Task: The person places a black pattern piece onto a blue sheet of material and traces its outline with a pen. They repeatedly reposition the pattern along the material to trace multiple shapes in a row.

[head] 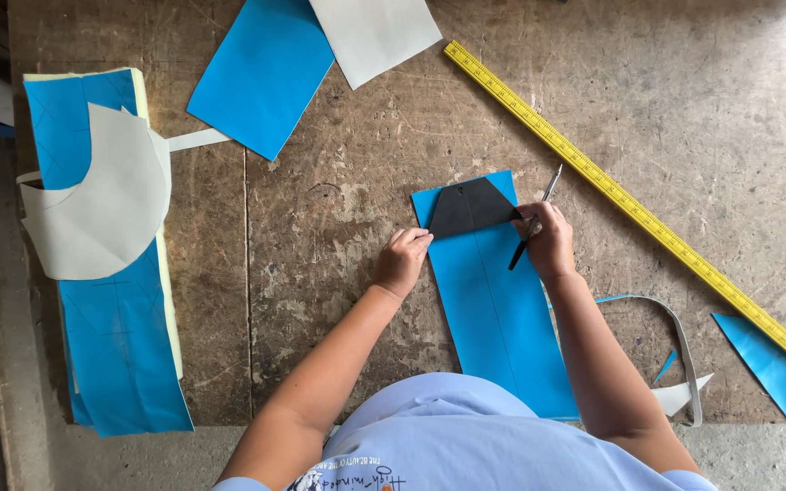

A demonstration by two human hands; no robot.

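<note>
At frame centre, my left hand (401, 261) presses the dark template (468, 208) flat on the blue sheet (493, 300) on the bench (338, 236). My right hand (548, 242) pinches a marking tool (533, 223) at the template's right edge. Judged step: tracing the outline; the template must not shift.

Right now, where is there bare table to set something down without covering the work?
Bare wood lies between the left hand and the long blue strip, and beyond the yellow ruler. Crowded: around the right hand with its pen, and the scraps by the ruler's near end.
</note>
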